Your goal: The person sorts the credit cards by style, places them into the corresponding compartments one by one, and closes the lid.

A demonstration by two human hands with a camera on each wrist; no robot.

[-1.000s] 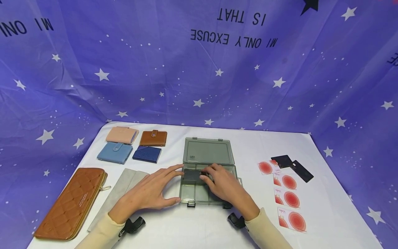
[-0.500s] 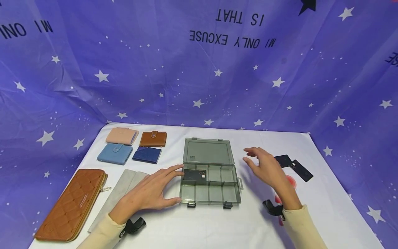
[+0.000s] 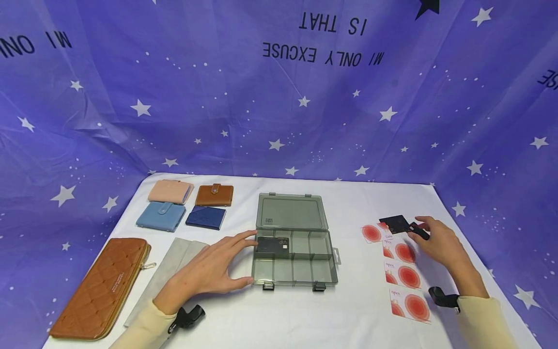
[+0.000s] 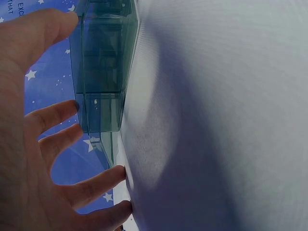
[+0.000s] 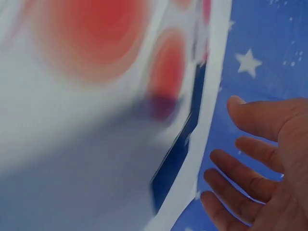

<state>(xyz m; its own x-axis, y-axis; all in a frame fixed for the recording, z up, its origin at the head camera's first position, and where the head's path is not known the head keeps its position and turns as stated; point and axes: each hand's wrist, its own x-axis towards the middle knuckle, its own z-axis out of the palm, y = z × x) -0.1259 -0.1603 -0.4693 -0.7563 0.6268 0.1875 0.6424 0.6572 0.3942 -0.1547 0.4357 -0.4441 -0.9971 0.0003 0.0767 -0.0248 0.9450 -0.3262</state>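
Observation:
My left hand (image 3: 207,269) rests with its fingers spread against the left side of a clear grey-green compartment box (image 3: 302,272), whose lid (image 3: 292,212) lies folded back. Inside the box's back-left part sits a black VIP card (image 3: 267,245). At the right, my right hand (image 3: 442,247) hovers over a black card (image 3: 420,231) and partly covers it. In the right wrist view its fingers are loosely bent, apart from the card (image 5: 171,166). A second black card (image 3: 394,224) lies just left of it, overlapping a white card with red circles (image 3: 372,233).
More red-circled white cards (image 3: 409,277) run in a column toward the front right. At the left are a tan quilted wallet (image 3: 102,286), a grey wallet (image 3: 163,264) and small blue (image 3: 161,215), navy (image 3: 206,217), pink (image 3: 170,191) and brown (image 3: 214,195) wallets.
My right hand has let go of the VIP card in the box and moved right, to the black cards. The left hand has stayed at the box's side.

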